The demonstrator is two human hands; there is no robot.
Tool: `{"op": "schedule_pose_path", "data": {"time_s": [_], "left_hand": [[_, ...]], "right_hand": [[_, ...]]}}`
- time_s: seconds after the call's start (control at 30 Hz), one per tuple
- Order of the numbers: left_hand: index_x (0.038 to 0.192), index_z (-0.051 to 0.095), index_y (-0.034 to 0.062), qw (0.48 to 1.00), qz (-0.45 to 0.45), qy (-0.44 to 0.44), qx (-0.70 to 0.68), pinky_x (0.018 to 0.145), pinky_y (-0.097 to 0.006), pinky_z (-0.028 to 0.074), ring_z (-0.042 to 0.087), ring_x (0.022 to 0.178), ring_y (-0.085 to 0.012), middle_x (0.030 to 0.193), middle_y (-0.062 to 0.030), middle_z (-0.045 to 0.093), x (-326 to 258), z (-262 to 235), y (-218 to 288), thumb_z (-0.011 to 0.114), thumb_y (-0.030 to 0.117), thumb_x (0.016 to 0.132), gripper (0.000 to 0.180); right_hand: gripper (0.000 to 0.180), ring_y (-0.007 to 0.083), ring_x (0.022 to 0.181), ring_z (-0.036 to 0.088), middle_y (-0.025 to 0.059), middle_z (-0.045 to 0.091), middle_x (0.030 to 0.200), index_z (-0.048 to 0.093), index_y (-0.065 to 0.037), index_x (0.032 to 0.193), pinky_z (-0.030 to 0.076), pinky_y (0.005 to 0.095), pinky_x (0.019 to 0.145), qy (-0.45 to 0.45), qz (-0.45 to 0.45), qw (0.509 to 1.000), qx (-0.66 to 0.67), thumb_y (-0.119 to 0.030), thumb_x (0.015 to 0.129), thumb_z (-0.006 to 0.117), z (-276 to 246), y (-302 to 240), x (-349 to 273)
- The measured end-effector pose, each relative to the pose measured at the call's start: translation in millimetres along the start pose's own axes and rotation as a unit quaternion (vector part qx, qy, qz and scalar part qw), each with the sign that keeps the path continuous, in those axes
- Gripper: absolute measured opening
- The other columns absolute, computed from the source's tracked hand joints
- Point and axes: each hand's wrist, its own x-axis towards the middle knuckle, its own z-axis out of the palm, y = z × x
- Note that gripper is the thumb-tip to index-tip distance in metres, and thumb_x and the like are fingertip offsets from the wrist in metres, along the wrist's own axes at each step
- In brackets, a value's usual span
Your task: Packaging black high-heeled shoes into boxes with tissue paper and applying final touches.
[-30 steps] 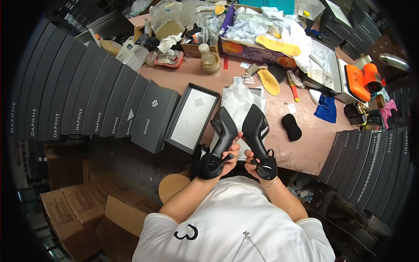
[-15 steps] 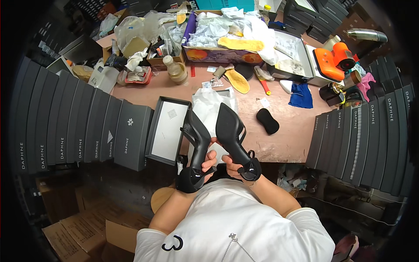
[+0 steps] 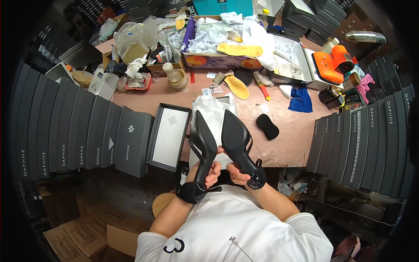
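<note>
Two black heeled shoes with pointed toes are held up side by side, their dark soles facing me and toes pointing away. My left hand (image 3: 213, 174) is wrapped round the left shoe (image 3: 203, 139) near its arch and heel. Around the right shoe (image 3: 235, 136) my right hand (image 3: 238, 174) is closed in the same way. Parts of both hands are hidden behind the shoes. Beyond the toes lies a shoebox with white tissue paper (image 3: 211, 106), partly covered by the shoes. Just left of it sits a grey box lid (image 3: 168, 136), its white inside facing up.
Grey shoeboxes stand in rows at the left (image 3: 72, 126) and right (image 3: 362, 139). On the table (image 3: 288, 148) are a black sponge-like pad (image 3: 267, 126), a blue cloth (image 3: 300, 100), a glass jar (image 3: 176, 78) and a yellow insole (image 3: 237, 87). An orange device (image 3: 329, 65) stands at the back right.
Both shoes have shifted slightly toward me in the picture, and the right shoe also a little to the right. The view has tilted slightly. Both hands keep their hold.
</note>
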Motion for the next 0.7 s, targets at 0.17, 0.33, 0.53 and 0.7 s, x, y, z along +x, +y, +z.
{"op": "schedule_pose_path", "data": {"time_s": [0.17,0.33,0.53,0.7], "left_hand": [[0.147,0.024,0.0059,0.992,-0.058,-0.087,-0.073,0.037,-0.026,0.039,0.05,0.048,-0.0139,0.086,-0.0152,0.058,4,-13,5,0.04,0.024,0.101,0.052],[0.144,0.03,0.0023,0.991,-0.004,0.003,-0.131,0.049,-0.025,0.049,0.055,0.058,-0.0153,0.09,-0.0136,0.058,12,-11,6,0.044,0.022,0.101,0.049],[0.112,0.054,0.0005,0.976,0.1,0.191,-0.024,0.075,-0.027,0.057,0.062,0.084,-0.0162,0.099,-0.0095,0.06,11,-25,27,0.051,0.018,0.098,0.023],[0.129,0.033,0.0084,0.875,0.304,0.346,0.152,0.085,-0.037,0.052,0.059,0.099,-0.0227,0.116,-0.0116,0.051,27,-2,-1,0.048,0.009,0.097,0.035]], "right_hand": [[0.056,0.0164,0.062,0.059,0.0116,0.061,0.085,0.032,-0.007,0.144,0.045,0.0274,0.047,0.321,-0.015,0.875,-0.361,-0.022,0.095,0.055,15,-54,-40],[0.067,0.0286,0.088,0.063,0.0184,0.063,0.107,0.033,-0.002,0.143,0.049,0.0326,0.08,0.449,0.022,0.364,-0.816,-0.018,0.087,0.065,-60,-131,-61],[0.071,0.0356,0.127,0.044,0.0235,0.042,0.14,0.035,-0.002,0.142,0.037,0.0408,0.104,0.3,-0.079,0.399,-0.863,-0.022,0.084,0.069,20,-90,-7],[0.088,0.046,0.132,0.035,0.0291,0.028,0.146,0.038,-0.007,0.142,0.033,0.0446,0.108,0.027,0.019,0.35,-0.936,-0.038,0.071,0.081,106,17,38]]}}
